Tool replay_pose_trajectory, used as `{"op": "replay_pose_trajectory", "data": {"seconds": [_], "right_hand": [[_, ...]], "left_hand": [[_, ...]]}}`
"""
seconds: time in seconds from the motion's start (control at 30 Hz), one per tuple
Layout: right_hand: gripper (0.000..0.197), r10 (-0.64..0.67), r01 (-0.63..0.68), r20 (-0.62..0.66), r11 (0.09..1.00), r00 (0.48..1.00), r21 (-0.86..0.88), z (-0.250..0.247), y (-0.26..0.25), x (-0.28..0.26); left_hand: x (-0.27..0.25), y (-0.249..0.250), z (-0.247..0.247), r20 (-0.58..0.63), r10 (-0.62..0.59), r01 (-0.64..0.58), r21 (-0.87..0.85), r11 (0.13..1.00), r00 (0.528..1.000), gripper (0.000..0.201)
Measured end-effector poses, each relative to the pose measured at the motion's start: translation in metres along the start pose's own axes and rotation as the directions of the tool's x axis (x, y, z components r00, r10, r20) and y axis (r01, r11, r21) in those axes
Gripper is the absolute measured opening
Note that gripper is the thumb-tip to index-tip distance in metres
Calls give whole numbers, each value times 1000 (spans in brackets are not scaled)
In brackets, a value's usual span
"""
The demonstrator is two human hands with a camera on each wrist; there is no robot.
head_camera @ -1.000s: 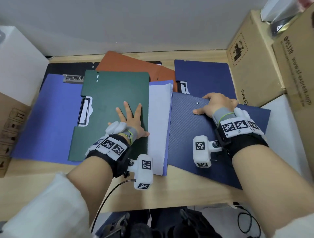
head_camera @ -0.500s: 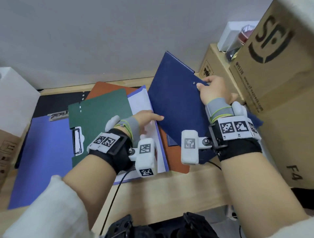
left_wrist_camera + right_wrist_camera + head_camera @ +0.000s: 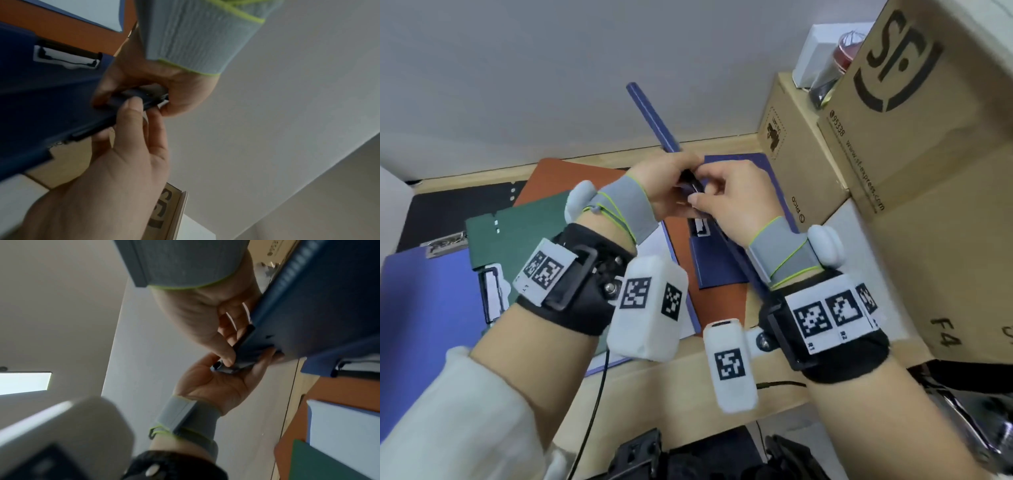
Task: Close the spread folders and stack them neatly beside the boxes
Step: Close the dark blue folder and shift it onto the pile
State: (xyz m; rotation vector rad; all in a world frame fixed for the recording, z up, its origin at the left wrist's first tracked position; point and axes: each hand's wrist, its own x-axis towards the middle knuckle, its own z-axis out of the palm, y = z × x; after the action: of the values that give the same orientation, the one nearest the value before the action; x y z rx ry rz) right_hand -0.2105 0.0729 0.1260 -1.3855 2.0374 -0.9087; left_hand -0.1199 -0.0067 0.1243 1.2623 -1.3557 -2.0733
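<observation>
Taking the lifted navy folder (image 3: pixel 654 118) as the marker, far to its left a light blue folder (image 3: pixel 431 301) lies flat on the wooden desk (image 3: pixel 671 383), with a dark green folder (image 3: pixel 524 226) resting on it, and an orange-brown folder (image 3: pixel 551 178) next, partly under a white sheet (image 3: pixel 654 243). The navy folder itself stands on edge above the desk, tilted, its top corner against the grey wall. The left hand (image 3: pixel 661 181) comes at it from the left and the right hand (image 3: pixel 736 202) from the right, both with fingers curled around its edge at the black clip. From overhead the hands cover that spot; the left wrist camera shows the left hand (image 3: pixel 131 154) with fingers laid along the folder's (image 3: pixel 41 100) edge and the right hand's (image 3: pixel 156 84) thumb and fingers pinching the clip, while the right wrist camera shows the left hand's (image 3: pixel 224 382) palm cupped under the corner of the folder (image 3: pixel 320 308) and the right hand's (image 3: pixel 207 318) thumb pressing down. Below the lifted folder a second navy folder (image 3: pixel 736 164) lies flat. Just to the right stand the cardboard boxes (image 3: pixel 914 171), stacked, the near one printed with large letters.
</observation>
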Motion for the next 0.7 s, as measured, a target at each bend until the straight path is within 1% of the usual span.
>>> {"op": "replay_pose_trajectory", "data": {"seconds": [0.07,0.13,0.17,0.2,0.27,0.33,0.37,0.4,0.43,0.47,0.5,0.53,0.57,0.6,0.63,0.7], "right_hand": [[32,-24,23,16,999,1000,43,5,0,0],[44,-37,34,50,998,998,56,10,3,2],[52,-38,36,71,999,997,37,14,7,4],[60,-39,38,88,999,995,8,17,12,6],[71,-5,10,123,999,992,-38,27,28,16],[76,99,-94,187,995,977,-36,40,52,26],[77,170,-165,236,985,957,-43,47,65,29],[77,244,-232,291,970,925,-77,54,78,29],[76,309,-281,346,951,886,-128,60,91,30],[75,354,-309,393,935,849,-176,65,102,29],[74,381,-323,427,924,820,-203,70,111,28],[73,391,-330,453,920,801,-210,74,119,30],[72,393,-332,468,919,792,-210,77,123,33],[70,393,-332,473,919,788,-211,79,125,33],[69,392,-332,471,920,790,-209,81,125,35],[68,382,-330,456,924,804,-191,82,122,39]], "left_hand": [[4,0,-3,-103,66,-63,35,997,992,2],[12,-4,-8,-146,102,-99,26,995,984,11],[16,-5,-9,-150,103,-104,5,995,983,9],[18,-6,-8,-158,98,-104,-28,994,983,5],[32,-13,-6,-188,75,-94,-90,992,979,16],[51,-24,-4,-213,-28,-6,-158,987,977,28],[58,-32,-5,-206,-99,63,-172,983,974,31],[62,-39,-4,-161,-180,151,-176,973,970,31],[65,-46,-4,-84,-263,250,-143,958,961,30],[68,-55,-4,-5,-320,318,-105,942,947,27],[70,-62,-4,19,-349,349,-72,934,937,26],[77,-70,-5,10,-363,362,-88,928,932,36],[83,-77,-6,-18,-361,355,-144,924,932,47],[87,-83,-7,-28,-343,331,-201,922,939,49],[88,-87,-6,-33,-318,301,-241,923,948,45],[87,-90,-5,-44,-286,261,-297,919,957,43]]}}
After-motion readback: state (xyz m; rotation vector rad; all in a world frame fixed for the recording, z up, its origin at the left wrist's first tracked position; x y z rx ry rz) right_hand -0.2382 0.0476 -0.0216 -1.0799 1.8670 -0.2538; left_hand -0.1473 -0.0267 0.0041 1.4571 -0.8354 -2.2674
